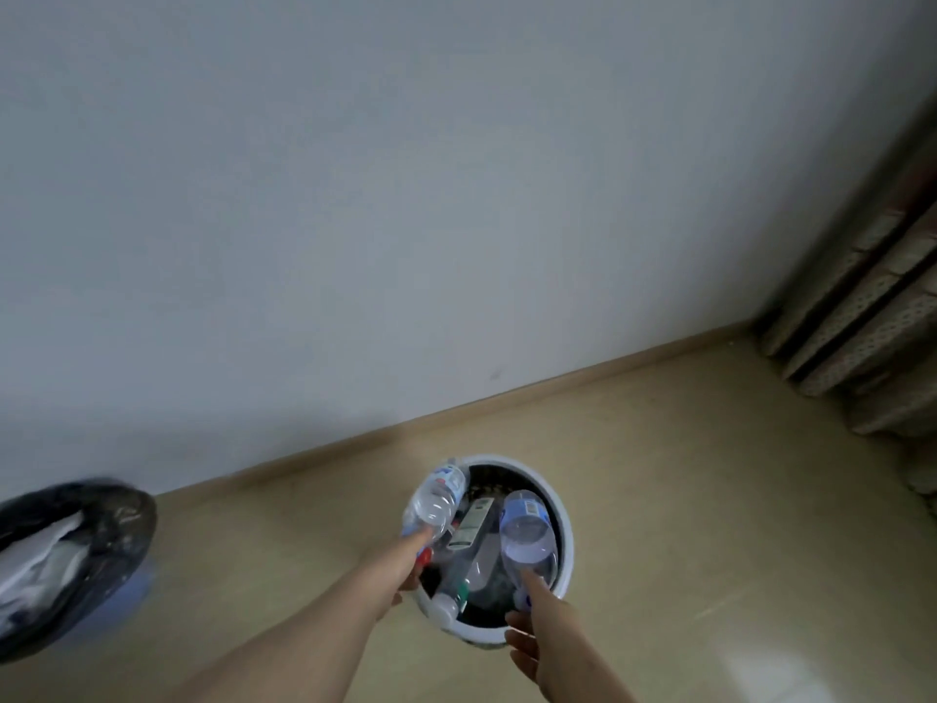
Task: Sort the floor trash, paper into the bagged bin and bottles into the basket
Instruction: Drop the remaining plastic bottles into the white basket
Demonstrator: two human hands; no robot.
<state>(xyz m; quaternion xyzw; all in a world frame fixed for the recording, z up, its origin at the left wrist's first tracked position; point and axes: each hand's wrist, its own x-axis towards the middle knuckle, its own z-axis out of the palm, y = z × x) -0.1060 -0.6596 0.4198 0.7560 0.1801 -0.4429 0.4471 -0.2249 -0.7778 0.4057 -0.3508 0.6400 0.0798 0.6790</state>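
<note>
Paper [38, 560], white and crumpled, lies inside the bagged bin [116, 520] at the lower left edge of the frame, where a black liner folds over the rim; the bin stands on the beige floor [684, 499] close to the pale wall [405, 195]. Well to its right, at lower centre, sits the round white basket [481, 634], near the skirting board [583, 378]. The left grip [408, 565] reaches in from the lower left with its fingers curled around the neck of the left bottle [438, 499], a clear one with a red cap, held over the basket's left rim with its base pointing toward the wall. Between the two arms, inside the basket, lie several more clear bottles [469, 530], one with a pale label and one with a green band; how many there are is hard to tell. The right grip [537, 634] comes in from the bottom edge and pinches the neck end of the right bottle [527, 535], a bluish clear one, held over the basket's right side; one finger stretches along it and the other fingers spread loosely below. A patterned curtain [862, 322] hangs at the far right of the frame.
</note>
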